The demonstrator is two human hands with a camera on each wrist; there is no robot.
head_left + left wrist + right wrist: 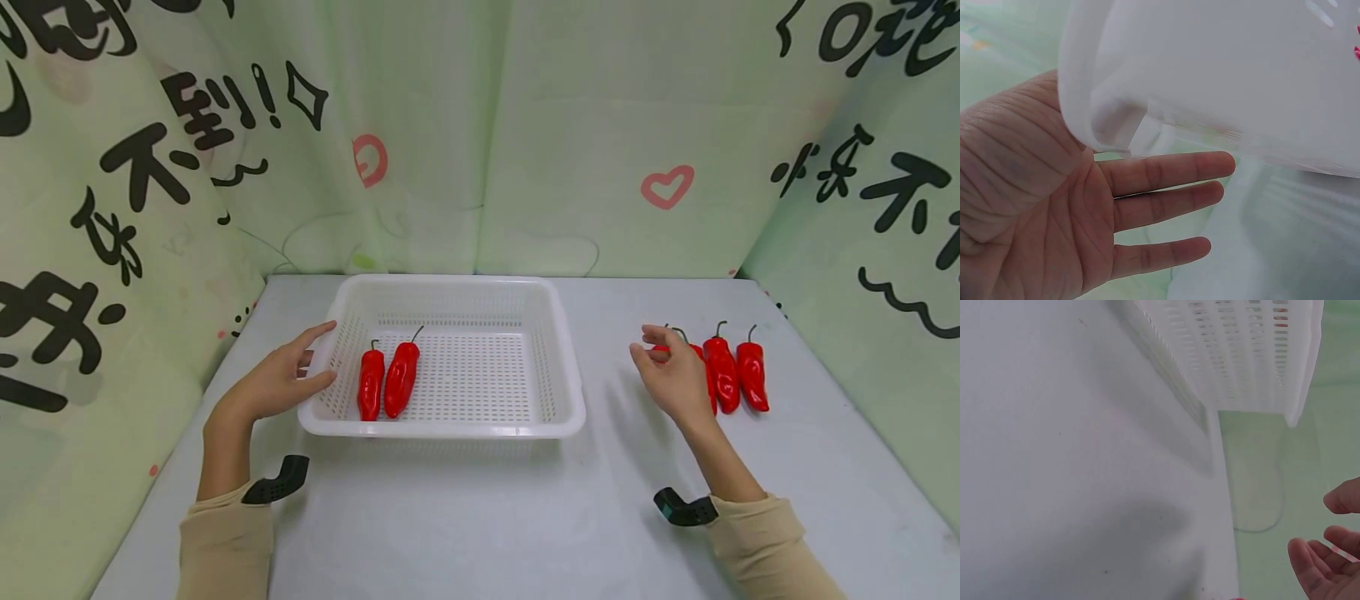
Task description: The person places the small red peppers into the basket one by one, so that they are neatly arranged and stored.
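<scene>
Now the basket is touched, seemingly for steadiness, by a straight-fingered left hand; near the worktop's right edge, peppers are overhung by a loose-fingered, empty right hand.

Bright, diffuse light fills the head view, leaving soft shadows on the table and glints on the peppers, while the left wrist view washes the tray pale with glare at upper right, and the right wrist view is greyer, with blurry shadows toward the bottom.
</scene>
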